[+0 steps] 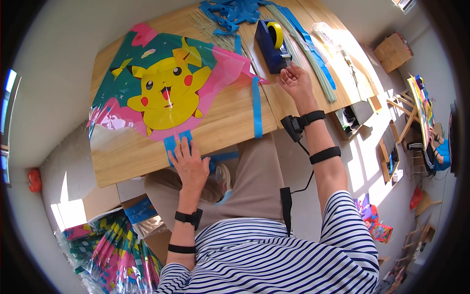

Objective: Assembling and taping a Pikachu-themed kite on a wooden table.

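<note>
A kite sail [170, 90] of thin shiny film, green and pink with a yellow cartoon figure, lies spread on the wooden table. My left hand [190, 164] rests at its lower edge with fingers stretched out, over a blue strip [169, 144] that hangs toward the table's front edge. My right hand [297, 84] is at the cutter end of a dark blue tape dispenser [270, 48] holding a yellow-cored roll. Its fingers are curled together, and whatever is between them is too small to make out. Another blue strip [257, 108] runs down beside the sail's right corner.
Thin sticks [313, 68] lie bundled right of the dispenser, with blue strips [240, 11] heaped at the far edge. Folded colourful film [115, 247] sits in plastic low on the left. At far right, a person [443, 152] sits by another table. A cardboard box [393, 52] stands beyond.
</note>
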A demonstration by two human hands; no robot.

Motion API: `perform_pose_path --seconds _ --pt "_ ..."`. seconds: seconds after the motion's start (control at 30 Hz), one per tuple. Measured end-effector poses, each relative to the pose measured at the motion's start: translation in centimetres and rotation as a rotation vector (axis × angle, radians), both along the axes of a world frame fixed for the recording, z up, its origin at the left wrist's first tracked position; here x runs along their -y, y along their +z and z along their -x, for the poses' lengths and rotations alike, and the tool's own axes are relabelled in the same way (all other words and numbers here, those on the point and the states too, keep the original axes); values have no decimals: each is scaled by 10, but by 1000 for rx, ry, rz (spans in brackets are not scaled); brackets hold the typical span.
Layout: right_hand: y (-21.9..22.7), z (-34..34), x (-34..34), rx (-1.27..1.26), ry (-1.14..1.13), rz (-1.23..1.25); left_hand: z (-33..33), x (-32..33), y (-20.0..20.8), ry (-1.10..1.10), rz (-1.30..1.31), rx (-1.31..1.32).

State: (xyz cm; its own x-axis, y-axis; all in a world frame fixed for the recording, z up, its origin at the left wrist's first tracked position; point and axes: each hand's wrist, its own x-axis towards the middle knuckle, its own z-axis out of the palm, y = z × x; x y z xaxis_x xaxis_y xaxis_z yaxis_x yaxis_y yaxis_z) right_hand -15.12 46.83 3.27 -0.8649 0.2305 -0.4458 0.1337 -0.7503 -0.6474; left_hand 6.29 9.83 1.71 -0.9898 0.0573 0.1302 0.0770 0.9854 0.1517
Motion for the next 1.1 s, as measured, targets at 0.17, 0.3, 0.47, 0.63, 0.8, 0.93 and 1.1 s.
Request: perform_pose_path --seconds 0.17,0.3,0.47,0.63,0.8,0.93,1.1 --pt "-13 19 2 60 -99 -91 0 1 0 3 -20 12" --pt "-6 34 7 174 -167 -388 1 0 2 3 -29 9" --pt "9 41 22 276 -235 -690 -3 1 1 21 -50 -27" --pt "-11 46 -8 393 -233 -691 4 -1 0 42 -65 -13" --pt "-15 10 3 123 -12 -860 2 0 -2 60 -109 -34" --pt "59 -6 78 -228 476 -1001 -3 4 -7 69 -167 -85" --pt "85 -21 182 -451 1053 -1185 -1 4 -9 75 -185 -104"
